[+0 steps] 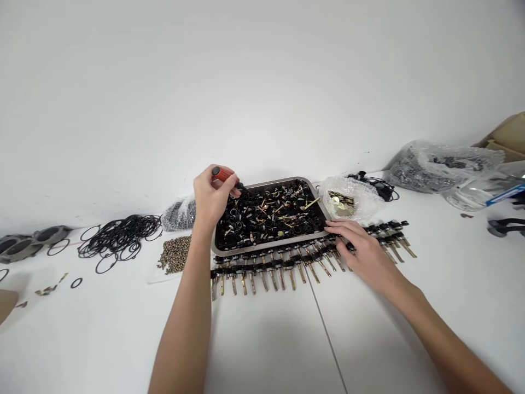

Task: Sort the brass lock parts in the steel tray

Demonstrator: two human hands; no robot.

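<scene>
My left hand (pixel 211 197) is closed around the red-and-black handle of what looks like a screwdriver (pixel 223 174), above the left back corner of a metal tray (pixel 241 250). The tool's tip is hard to make out against the dark contents. Inside the tray lie many black plastic and brassy metal parts (pixel 270 210) in a loose heap. At the tray's front right corner is my right hand (pixel 363 251), fingers stretched out and thumb apart, over a row of black parts with metal stems (pixel 281 271). Its fingertips hide a little of that row.
Small brass pieces (pixel 174 254) and tangled black rings (pixel 118 235) lie left of the tray. To its right are a clear bag with brass strips (pixel 348 200) and a large plastic bag of dark parts (pixel 438 164). Grey castings (pixel 35 241) stand far left. A wall rises behind.
</scene>
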